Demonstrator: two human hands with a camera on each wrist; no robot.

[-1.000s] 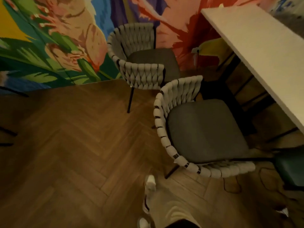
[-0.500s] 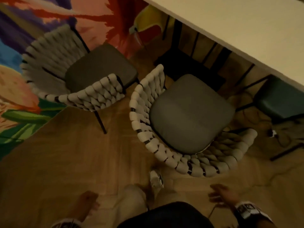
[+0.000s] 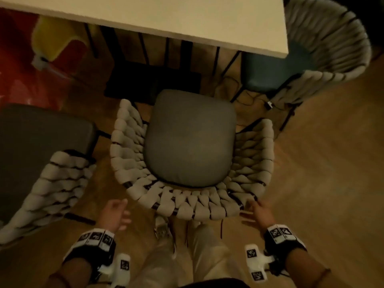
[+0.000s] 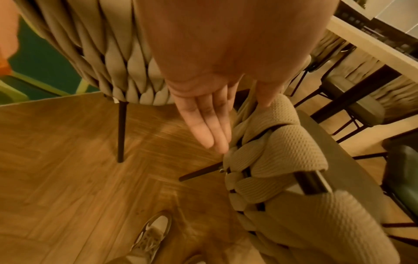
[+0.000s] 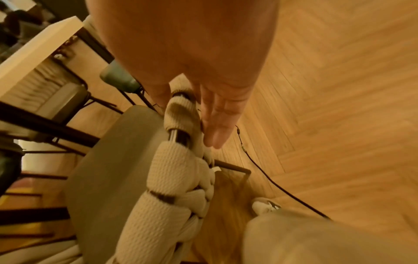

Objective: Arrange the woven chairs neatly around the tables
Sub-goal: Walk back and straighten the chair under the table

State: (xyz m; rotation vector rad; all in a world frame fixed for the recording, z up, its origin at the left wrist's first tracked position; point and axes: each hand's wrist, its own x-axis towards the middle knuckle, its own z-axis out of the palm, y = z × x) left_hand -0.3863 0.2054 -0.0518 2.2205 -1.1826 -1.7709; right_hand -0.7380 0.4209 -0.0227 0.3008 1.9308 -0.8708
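Note:
A woven chair (image 3: pixel 187 206) with a grey cushion (image 3: pixel 190 140) stands just in front of me, its seat facing the white table (image 3: pixel 166 15). My left hand (image 3: pixel 119 213) is beside the back's left rear, fingers (image 4: pixel 210 128) straight along the outer weave (image 4: pixel 271 148) and thumb by the rim. My right hand (image 3: pixel 254 210) is at the right rear. Its straight fingers (image 5: pixel 217 125) lie outside the woven rim (image 5: pixel 178 110) and the thumb is on the inner side. Neither hand grips anything.
A second woven chair (image 3: pixel 58 183) with a grey seat stands close on the left. A third (image 3: pixel 332 48), with a teal seat, is at the table's right corner. Dark table legs and a cable (image 3: pixel 249 100) lie under the table. My shoe (image 3: pixel 162 225) is behind the chair.
The view has swung round until I stand squarely behind the middle chair. Both hands have come up and forward to the back's rim.

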